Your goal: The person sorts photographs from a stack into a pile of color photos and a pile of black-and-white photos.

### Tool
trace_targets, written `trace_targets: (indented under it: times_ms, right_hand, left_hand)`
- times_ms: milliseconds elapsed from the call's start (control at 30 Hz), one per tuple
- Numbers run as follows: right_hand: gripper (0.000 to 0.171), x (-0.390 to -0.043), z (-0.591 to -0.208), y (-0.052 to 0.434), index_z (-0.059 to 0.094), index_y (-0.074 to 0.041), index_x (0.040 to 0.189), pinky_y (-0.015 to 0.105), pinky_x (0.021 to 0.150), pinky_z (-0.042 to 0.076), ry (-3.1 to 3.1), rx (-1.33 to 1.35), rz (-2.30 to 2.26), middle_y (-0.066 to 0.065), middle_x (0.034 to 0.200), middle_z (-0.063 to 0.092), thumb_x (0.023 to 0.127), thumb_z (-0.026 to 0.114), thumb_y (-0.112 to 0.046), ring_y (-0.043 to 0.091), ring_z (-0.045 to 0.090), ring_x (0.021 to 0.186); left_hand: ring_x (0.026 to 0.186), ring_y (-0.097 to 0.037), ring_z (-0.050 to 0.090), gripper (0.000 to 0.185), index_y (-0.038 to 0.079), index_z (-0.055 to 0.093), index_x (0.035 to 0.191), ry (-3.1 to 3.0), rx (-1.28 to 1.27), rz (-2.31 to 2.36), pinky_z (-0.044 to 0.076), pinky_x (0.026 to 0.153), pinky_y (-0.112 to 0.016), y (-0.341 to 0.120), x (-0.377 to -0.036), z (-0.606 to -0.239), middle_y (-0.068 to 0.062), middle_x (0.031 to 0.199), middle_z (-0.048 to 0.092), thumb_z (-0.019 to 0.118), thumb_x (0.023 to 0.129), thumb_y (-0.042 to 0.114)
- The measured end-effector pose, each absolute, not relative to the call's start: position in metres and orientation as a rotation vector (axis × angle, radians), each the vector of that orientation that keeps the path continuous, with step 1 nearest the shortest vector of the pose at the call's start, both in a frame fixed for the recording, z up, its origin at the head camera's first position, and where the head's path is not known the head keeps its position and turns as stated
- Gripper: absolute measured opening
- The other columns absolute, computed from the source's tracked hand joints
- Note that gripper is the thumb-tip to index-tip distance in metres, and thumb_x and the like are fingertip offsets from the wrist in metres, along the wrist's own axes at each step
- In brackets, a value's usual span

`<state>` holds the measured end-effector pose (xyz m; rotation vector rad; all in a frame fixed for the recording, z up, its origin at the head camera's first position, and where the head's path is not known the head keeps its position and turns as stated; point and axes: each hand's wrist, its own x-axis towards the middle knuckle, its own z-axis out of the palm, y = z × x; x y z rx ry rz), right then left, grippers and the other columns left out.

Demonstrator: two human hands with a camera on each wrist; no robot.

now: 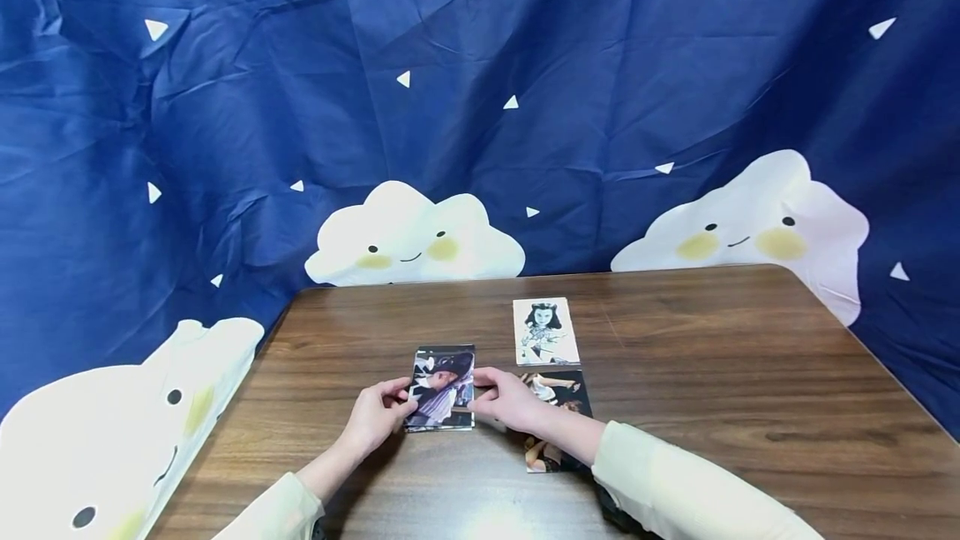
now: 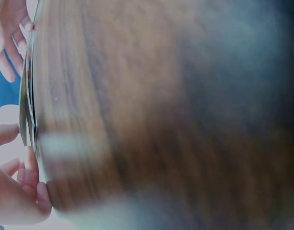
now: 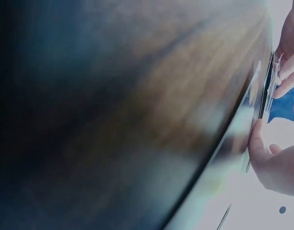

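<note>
Both hands pinch a photo stack at the worktop's near middle.

Nearest: left hand (image 1: 372,421) pinches the stack (image 1: 442,387) by its left edge, right hand (image 1: 510,400) by its right edge, fingers curled on each side; the wrist views show thin glossy sheets edge-on, slightly fanned between fingertips. Risk, as I judge it: slick prints could slide apart or spill if either pinch loosens, and an uneven squeeze could bow or crease them. Under the right forearm lies a colour photo (image 1: 558,407), flat, partly covered; a sleeve could drag it. Beyond it, a black-and-white portrait (image 1: 544,332), flat rectangle. Worktop (image 1: 750,390) is dark wood-grain, smooth. Behind: creased blue cloth (image 1: 480,90) with white clouds.
</note>
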<state>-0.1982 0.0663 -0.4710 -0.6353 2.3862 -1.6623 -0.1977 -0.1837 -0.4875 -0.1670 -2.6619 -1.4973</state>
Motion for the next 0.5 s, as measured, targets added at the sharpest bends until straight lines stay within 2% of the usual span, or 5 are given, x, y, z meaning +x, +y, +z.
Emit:
trace_targets:
  times_ms: [133, 500]
  right_hand:
    - [0.053, -0.1954, -0.4666, 0.0636, 0.05, 0.015, 0.127, 0.029, 0.075, 0.052, 2.387, -0.572, -1.664, 0.028, 0.121, 0.059, 0.082, 0.073, -0.003, 0.03, 0.065, 0.089]
    - [0.049, -0.1959, -0.4645, 0.0607, 0.05, 0.016, 0.126, 0.032, 0.076, 0.053, 2.327, -0.456, -1.767, 0.028, 0.116, 0.061, 0.084, 0.069, 0.002, 0.032, 0.065, 0.091]
  left_hand:
    - [0.057, -0.008, 0.051, 0.038, -0.012, 0.066, 0.112, -2.643, -0.14, -1.527, 0.041, 0.051, -0.02, -0.1819, -0.1967, -0.4854, -0.005, 0.078, 0.064, 0.074, 0.075, -0.007]
    - [0.057, -0.007, 0.051, 0.038, -0.01, 0.066, 0.112, -2.567, -0.087, -1.621, 0.04, 0.051, -0.019, -0.1797, -0.1954, -0.4819, -0.009, 0.081, 0.065, 0.074, 0.075, -0.009]
